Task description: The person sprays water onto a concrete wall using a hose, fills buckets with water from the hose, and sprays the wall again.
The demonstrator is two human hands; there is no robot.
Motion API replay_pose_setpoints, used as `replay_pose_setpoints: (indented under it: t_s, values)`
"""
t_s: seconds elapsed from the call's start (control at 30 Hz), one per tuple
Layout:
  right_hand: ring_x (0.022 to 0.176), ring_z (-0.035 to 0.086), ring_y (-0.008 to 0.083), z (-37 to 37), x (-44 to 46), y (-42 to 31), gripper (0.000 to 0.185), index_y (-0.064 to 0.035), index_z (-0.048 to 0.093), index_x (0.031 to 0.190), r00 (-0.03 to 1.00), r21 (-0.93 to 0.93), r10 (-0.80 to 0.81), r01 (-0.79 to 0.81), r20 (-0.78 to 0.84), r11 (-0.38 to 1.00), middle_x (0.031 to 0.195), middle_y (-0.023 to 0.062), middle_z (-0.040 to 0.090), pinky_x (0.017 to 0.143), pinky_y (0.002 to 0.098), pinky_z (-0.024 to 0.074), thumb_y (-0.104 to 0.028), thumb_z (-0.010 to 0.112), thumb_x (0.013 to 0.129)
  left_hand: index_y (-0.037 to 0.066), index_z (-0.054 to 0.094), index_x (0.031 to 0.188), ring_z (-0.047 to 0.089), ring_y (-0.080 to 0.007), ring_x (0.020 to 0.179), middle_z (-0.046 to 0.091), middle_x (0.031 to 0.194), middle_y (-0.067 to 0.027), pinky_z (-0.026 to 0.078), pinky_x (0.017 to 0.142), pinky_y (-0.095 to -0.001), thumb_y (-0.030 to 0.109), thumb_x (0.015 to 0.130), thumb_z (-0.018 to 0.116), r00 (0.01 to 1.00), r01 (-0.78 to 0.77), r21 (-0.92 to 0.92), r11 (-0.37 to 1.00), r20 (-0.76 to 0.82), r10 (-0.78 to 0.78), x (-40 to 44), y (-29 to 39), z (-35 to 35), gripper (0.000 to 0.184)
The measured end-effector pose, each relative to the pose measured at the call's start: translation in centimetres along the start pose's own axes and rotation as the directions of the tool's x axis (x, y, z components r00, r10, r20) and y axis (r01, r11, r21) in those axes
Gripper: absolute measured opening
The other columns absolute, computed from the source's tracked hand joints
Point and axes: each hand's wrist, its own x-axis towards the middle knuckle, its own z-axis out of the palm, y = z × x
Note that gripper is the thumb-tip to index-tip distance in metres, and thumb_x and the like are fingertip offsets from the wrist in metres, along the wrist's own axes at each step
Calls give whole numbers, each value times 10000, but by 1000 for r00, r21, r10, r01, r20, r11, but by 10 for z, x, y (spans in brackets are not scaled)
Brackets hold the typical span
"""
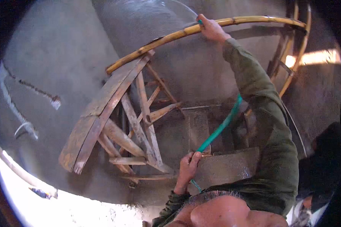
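Observation:
Near the top of the view, my right hand (213,30) is closed on the end of a green hose (221,128), just beside a long bamboo pole (170,37). A thin stream of water (183,6) leaves the hose end toward the upper left and spreads over the grey wall (140,15). Lower down, my left hand (188,169) is wrapped round the same hose. Part of the hose between the hands is hidden behind my right sleeve (250,72). A short piece of it shows below my left hand.
A wooden trestle (127,113) with a plank top (106,96) stands left of my hands. The bamboo pole reaches from above it to a bamboo ladder (301,53) at right. Broken grooves (15,98) mark the left wall. Bright light enters at lower left.

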Motion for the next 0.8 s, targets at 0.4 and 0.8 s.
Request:
replay_pose_setpoints:
  t_s: [0.4,0.8]
  values:
    - [802,546,468,-36,-65,67,317,-150,401,1083,948,33,241,-240,-206,970,782,262,574,672,532,414,-134,499,782,56,524,692,360,-40,541,416,593,46,293,477,-215,344,883,537,994,-43,-90,995,94,51,10,-8,11,346]
    - [965,535,425,-101,-93,105,356,-42,441,1174,843,6,478,-491,-247,871,970,273,570,764,455,427,-177,410,847,42,521,718,367,-33,559,418,604,48,293,487,-211,299,889,526,982,-45,-68,997,183,56,11,4,25,309]
